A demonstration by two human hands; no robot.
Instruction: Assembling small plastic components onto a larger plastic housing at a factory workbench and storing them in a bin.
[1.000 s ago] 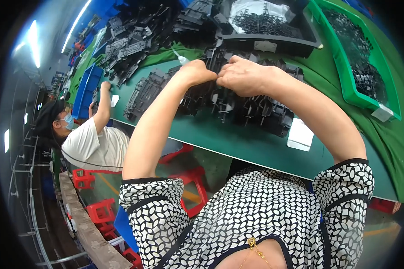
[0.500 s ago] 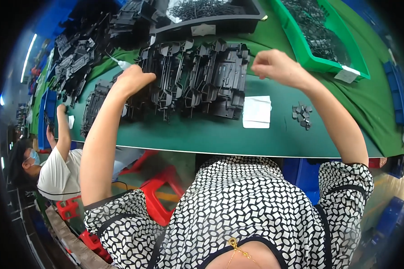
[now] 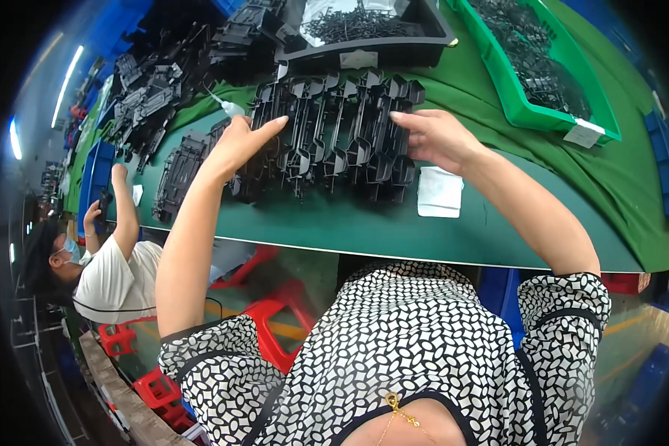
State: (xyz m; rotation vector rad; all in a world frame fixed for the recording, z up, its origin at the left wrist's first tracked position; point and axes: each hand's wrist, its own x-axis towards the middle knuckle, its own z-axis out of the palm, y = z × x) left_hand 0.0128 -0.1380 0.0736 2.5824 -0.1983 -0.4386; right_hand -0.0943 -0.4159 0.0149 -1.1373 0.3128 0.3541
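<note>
Green-covered bench (image 3: 453,238) runs across the frame, edge bowed by the lens. At 12 o'clock, a black bin (image 3: 416,44) of small dark parts; at 1 o'clock, a green tray (image 3: 524,111) holding more of the same, both set at the far side, likely as stock within reach.

Centre, toward 11–12 o'clock: a row of black moulded plastic frames (image 3: 334,126) standing packed side by side. Left hand (image 3: 238,141) presses against the row's left end, fingers together and extended, gripping nothing. Right hand (image 3: 435,137) at the right end, fingers spread flat on the last frame. The two hands bracket the row, apparently to keep it squared up.

White paper slip (image 3: 440,192) lies just right of the row, flat.

At 9 o'clock a co-worker (image 3: 111,275) in a white shirt reaches up to the same bench.
</note>
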